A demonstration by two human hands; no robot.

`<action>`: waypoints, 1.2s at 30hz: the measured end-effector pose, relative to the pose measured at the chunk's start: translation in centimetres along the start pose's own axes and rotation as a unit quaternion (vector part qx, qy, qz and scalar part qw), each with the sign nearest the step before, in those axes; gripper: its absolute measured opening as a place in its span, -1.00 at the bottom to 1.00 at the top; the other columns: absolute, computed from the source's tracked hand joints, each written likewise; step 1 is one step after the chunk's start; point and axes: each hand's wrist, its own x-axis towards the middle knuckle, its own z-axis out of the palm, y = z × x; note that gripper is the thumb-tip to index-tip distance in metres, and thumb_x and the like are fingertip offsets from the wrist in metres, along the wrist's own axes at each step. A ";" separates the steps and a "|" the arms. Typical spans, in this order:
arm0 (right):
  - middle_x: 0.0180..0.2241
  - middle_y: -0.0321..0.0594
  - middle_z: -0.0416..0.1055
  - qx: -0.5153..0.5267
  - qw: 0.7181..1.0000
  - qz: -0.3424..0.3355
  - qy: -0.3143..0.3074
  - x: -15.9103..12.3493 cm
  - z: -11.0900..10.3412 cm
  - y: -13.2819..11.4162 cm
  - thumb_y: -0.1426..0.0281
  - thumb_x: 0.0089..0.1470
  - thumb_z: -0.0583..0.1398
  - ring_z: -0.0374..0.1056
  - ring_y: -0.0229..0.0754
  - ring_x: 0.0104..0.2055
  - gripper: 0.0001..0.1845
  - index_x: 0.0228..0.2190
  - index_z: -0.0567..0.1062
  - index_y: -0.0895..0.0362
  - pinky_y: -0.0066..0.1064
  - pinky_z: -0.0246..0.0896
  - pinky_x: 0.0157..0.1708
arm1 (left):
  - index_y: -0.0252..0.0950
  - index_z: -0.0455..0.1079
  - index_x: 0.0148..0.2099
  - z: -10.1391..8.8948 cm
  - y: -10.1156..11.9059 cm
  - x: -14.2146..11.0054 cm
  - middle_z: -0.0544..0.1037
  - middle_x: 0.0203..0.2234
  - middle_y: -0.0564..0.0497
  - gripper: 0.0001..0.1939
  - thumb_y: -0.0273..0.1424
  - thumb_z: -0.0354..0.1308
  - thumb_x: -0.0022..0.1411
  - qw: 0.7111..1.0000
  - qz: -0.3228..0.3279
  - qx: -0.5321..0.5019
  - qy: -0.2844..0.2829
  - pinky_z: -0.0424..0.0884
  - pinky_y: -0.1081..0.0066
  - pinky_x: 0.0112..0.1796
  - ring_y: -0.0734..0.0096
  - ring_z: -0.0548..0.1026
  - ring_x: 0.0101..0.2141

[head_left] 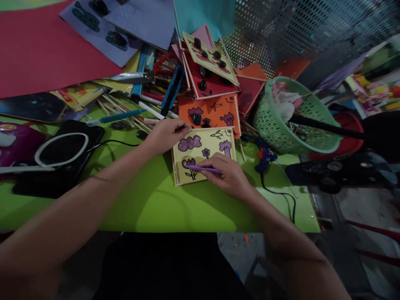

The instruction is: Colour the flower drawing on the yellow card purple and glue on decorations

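Note:
A yellow card [200, 160] edged with thin sticks lies on the green table, bearing black outline drawings of a cloud, flowers, a bird and a tree, several of them coloured purple. My right hand [229, 175] is closed round a purple marker [208, 169], whose tip meets the tulip-shaped flower at the card's lower left. At the card's top left edge, my left hand [167, 135] has its fingers curled and pressed together on the rim. Just behind it, partly covered, is an orange card [208, 109] with similar drawings and dark stones on it.
Framed cards with stones [212, 58] are stacked at the back. A green basket [296, 116] and a glue gun [265, 156] stand on the right. Loose sticks, a teal pen [115, 117], a box cutter [171, 89] and scissors [134, 77] crowd the left, beside a black tablet-like object [70, 166].

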 end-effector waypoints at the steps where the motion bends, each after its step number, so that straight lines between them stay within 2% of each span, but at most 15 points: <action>1: -0.20 -0.16 0.60 -0.002 1.000 0.001 -0.001 0.1 0.0 0.0 0.39 0.35 0.25 0.49 -0.12 -0.20 -0.81 -0.05 0.64 0.03 -0.34 0.33 -0.25 | -0.35 0.61 -0.16 0.0 0.0 0.0 0.70 -0.31 -0.08 -0.64 -0.18 0.11 0.38 1.000 -0.001 0.000 0.000 0.36 0.37 -0.29 0.30 0.55 -0.33; 14: -0.28 -0.21 0.58 -0.002 1.000 -0.012 0.003 -0.2 -0.3 0.0 0.44 0.32 0.24 0.47 -0.16 -0.27 -0.84 -0.13 0.63 0.03 -0.35 0.31 -0.29 | -0.32 0.60 -0.17 -0.1 0.3 -0.1 0.72 -0.30 -0.07 -0.66 -0.17 0.11 0.38 1.000 0.001 -0.002 0.000 0.37 0.35 -0.30 0.26 0.58 -0.30; 36: -0.20 -0.17 0.60 -0.012 1.000 -0.006 0.025 0.0 0.2 0.6 0.39 0.38 0.24 0.48 -0.13 -0.21 -0.80 -0.03 0.64 0.03 -0.32 0.36 -0.23 | -0.31 0.59 -0.18 -0.1 0.2 -0.1 0.71 -0.30 -0.05 -0.66 -0.17 0.11 0.37 1.000 0.006 -0.003 0.001 0.38 0.35 -0.28 0.27 0.58 -0.30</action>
